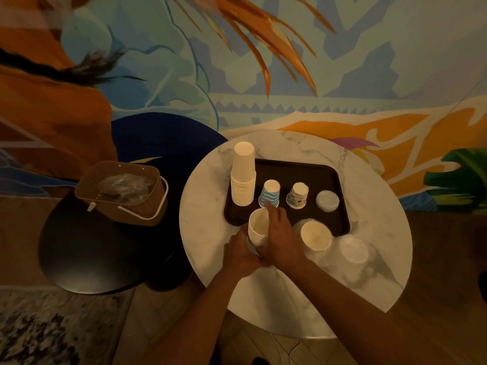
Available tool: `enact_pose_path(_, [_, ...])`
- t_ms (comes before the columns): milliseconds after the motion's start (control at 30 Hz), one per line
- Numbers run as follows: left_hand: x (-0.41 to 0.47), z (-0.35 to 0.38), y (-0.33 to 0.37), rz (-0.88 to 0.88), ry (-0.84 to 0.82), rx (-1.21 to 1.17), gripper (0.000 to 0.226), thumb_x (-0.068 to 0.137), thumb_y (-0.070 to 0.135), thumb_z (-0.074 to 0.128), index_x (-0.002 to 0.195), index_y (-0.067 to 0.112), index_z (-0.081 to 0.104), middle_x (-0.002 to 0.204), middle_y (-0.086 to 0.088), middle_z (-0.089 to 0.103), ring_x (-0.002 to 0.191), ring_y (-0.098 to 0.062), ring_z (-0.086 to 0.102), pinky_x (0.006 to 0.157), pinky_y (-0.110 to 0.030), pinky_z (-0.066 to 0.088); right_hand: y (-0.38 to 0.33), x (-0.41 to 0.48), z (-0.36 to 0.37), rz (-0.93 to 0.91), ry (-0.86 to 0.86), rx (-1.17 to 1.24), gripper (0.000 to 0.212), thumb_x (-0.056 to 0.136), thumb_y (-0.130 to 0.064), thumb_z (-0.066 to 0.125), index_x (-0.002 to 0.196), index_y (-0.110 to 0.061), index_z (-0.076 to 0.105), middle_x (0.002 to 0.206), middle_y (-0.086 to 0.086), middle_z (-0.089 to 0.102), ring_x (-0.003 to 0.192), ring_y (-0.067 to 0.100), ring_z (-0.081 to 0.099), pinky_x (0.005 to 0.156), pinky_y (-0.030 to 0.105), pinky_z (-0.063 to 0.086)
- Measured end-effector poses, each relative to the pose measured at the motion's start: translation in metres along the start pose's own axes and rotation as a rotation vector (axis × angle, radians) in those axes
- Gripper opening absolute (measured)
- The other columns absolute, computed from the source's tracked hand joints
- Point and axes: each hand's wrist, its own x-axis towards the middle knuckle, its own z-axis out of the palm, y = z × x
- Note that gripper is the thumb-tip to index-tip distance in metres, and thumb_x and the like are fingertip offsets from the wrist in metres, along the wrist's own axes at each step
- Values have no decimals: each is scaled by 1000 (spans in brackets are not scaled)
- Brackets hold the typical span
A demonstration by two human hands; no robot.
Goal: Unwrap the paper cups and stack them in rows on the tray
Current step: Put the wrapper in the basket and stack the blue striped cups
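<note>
Both hands meet at the near left edge of the tray (329, 172), closed in on one held stack (257, 227) of white paper cups with its open mouth facing up. The left hand (241, 252) curls round the stack's near, lower part from the left. The right hand (279, 233) lies flat against its right side, fingers mostly straight and reaching far, the index tip almost at the blue-striped cup (269, 194). Both forearms come in from the near side.

Four things stand in a row on the dark tray, left to right:
- one tall stack (242, 175) of plain white cups, upside down
- one blue-striped cup, upside down
- one patterned cup (297, 194) with small coloured marks, upside down
- one pale round piece (327, 201), too blurred to identify

Two wrapped bundles sit to the right of the hands. One wrapped bundle (315, 235) shows a cream mouth at the tray's near edge. The second bundle (353, 250) rests on the marble table (205, 206) just right of it.

No writing or brand can be read.

Left of the marble table, one brown basket (137, 209) with a white handle holds crumpled plastic (123, 185) and stands on a black table (87, 259).
</note>
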Motion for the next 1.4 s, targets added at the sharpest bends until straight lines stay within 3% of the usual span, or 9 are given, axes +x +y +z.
enact_pose_path(100, [-4,2,0,-37,33,-5,104,59,49,92,146,26,40,134,-2,63,124,-27,60,103,-42,49,-3,-4,8,96,91,163,125,67,-48,92,160,-24,12,160,3,30,145,25,38,113,40,40])
enact_pose_path(267, [-4,12,-9,-77,25,-41,91,57,60,69,138,23,49,129,-1,65,119,-28,60,101,-46,51,2,-11,22,119,186,415,123,55,-32,99,154,-24,26,147,-4,48,133,17,48,107,35,47])
enact_pose_path(500, [-6,17,-20,-60,67,-35,74,64,53,67,131,22,58,121,-1,68,112,-29,60,98,-44,50,11,-16,41,208,145,568,92,55,-26,99,131,-31,47,120,-14,55,114,13,58,83,20,49])
enact_pose_path(667, [-5,21,-27,-68,97,-183,57,70,37,78,121,19,62,118,-4,68,109,-25,64,102,-46,51,4,-13,42,186,107,535,88,60,-34,96,131,-39,44,119,-20,53,107,5,53,71,7,41])
enact_pose_path(800, [-11,11,-22,-101,72,-322,46,80,0,79,112,30,62,110,5,71,103,-16,69,92,-38,58,-2,-15,35,128,131,473,89,62,-39,95,137,-30,48,118,-20,53,106,5,55,73,6,40])
enact_pose_path(1000, [-5,-3,-36,-108,42,-46,21,94,13,57,113,14,66,113,-7,71,108,-28,66,93,-38,53,-15,-12,13,43,159,455,85,60,-36,94,133,-32,51,121,-14,62,110,9,61,80,13,48])
enact_pose_path(1133, [-6,-27,-41,-162,84,-7,31,98,12,51,124,20,67,126,0,67,118,-22,62,100,-31,49,-22,-8,-4,26,236,524,76,58,-34,93,120,-42,50,115,-15,65,105,8,64,78,16,49])
enact_pose_path(1267, [-2,-54,-53,-166,147,58,34,100,14,49,128,20,67,135,-2,65,125,-21,58,105,-31,43,-21,-5,-11,34,257,528,74,58,-31,94,123,-31,58,113,-15,66,101,5,63,73,7,44])
enact_pose_path(1400, [-2,-93,-56,-181,238,77,34,104,21,43,128,17,67,132,-7,65,123,-29,58,104,-37,44,-19,-8,-2,42,272,538,72,57,-30,96,116,-37,55,112,-16,64,103,6,62,77,13,46])
